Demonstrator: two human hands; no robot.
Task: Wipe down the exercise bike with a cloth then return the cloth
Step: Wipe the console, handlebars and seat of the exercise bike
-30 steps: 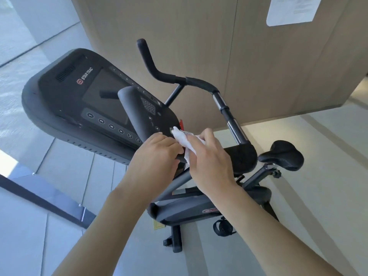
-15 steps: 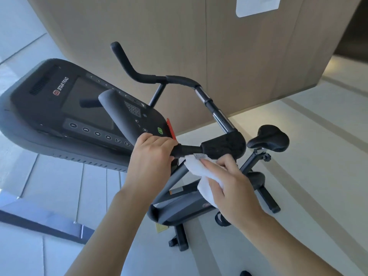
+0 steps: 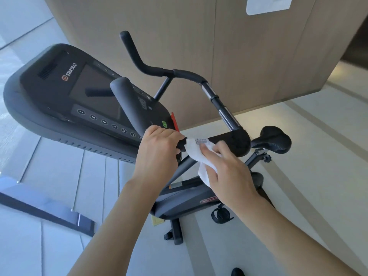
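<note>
Cloth [image 3: 196,151] lies under right hand [image 3: 229,172] — fingers curled on it — left hand [image 3: 159,152] seemingly gripping handlebar [image 3: 225,143].

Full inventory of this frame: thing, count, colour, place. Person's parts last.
exercise bike: 1, black and grey, centre, on the floor
console: 1, black with grey surround, left, screen dark
handlebar: 1, black with chrome sections, loops above and right of the console
saddle: 1, black, right of the handlebar
cloth: 1, white, on the near handlebar section
paper sheet: 1, white, on the wood wall, top right
wood wall: 1, tan, behind the bike
floor: pale tiles, darker strips
left hand: 1, grips the handlebar beside the cloth
right hand: 1, holds the cloth against the handlebar
</note>
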